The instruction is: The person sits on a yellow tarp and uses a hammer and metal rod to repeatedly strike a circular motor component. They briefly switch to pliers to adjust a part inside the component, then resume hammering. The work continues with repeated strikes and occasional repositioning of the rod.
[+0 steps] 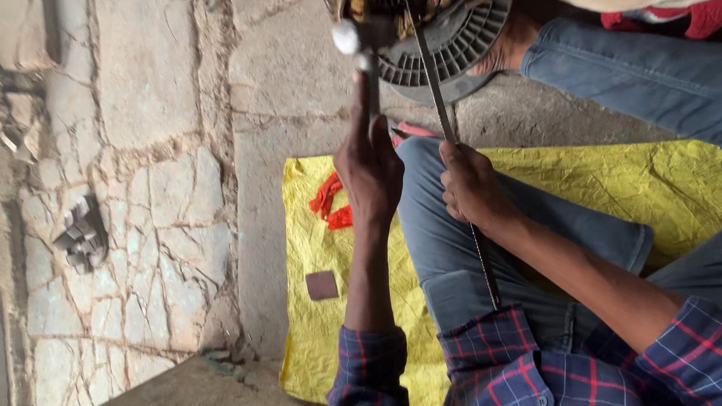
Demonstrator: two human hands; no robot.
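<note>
On the cracked grey stone floor (148, 175), a crumpled yellow plastic sheet (666, 186) spread under the seated person, blue-jeaned legs (457, 249) over it, checked blue-red shirt sleeves at bottom. Top centre: round black ribbed motor housing with copper windings (460, 35), standing on the floor near a bare foot (509, 46). Long thin flat metal rod (440, 100) runs from inside the housing down across the knee; right hand (470, 186) closed round it at mid-length, fingers fully wrapped. Left hand (369, 166) fist-clamped on the dark handle of a metal-headed hammer (359, 42), handle upright, shiny head just beside the housing rim, touching or not, can't tell. Red cloth scrap (332, 206) on the sheet just left of the left wrist. Small brown square piece (321, 285) lower on the sheet. Cluster of grey metal parts (82, 234) on the floor far left, well apart. Red item (700, 19) top right.
</note>
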